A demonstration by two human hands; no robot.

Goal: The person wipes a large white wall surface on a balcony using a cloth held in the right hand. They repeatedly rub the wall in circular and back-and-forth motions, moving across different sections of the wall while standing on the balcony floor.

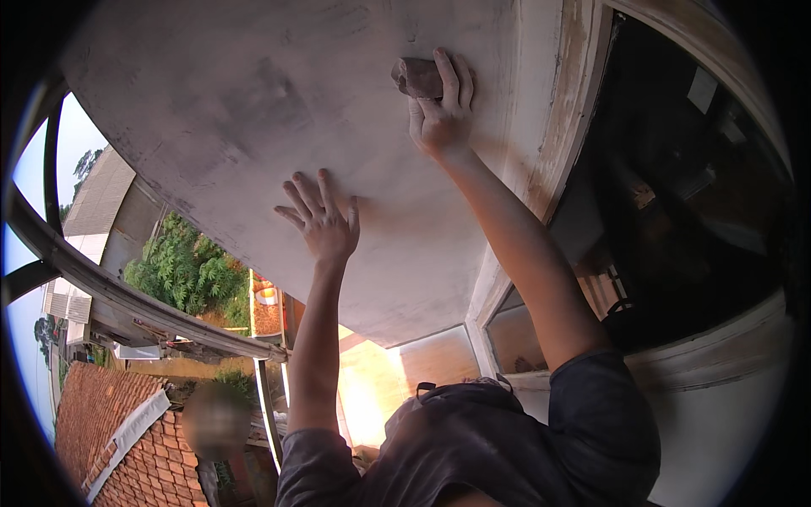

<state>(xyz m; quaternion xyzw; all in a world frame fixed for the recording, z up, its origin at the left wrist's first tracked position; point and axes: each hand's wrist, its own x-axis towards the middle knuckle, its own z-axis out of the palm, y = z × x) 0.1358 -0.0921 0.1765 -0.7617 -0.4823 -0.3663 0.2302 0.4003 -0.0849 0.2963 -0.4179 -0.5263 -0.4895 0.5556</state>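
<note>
A grey plastered wall panel (393, 253) with darker smudges fills the space before me. My left hand (328, 225) lies flat against it, fingers spread, holding nothing. Farther up and to the right, my right hand (447, 120) grips a brownish-grey piece of what looks like folded sandpaper (421, 77) and presses it to the panel. One end of the piece is torn or rough. Pale dust coats the fingers of both hands. The face of the piece against the panel is hidden.
Along the right runs a worn, pale window frame (551, 158) with dark, reflecting glass (665, 190). A curved-looking railing (165, 317) borders the left; beyond it are green plants (184, 266) and a tiled roof (158, 459). Sunlit floor (364, 396) shows below.
</note>
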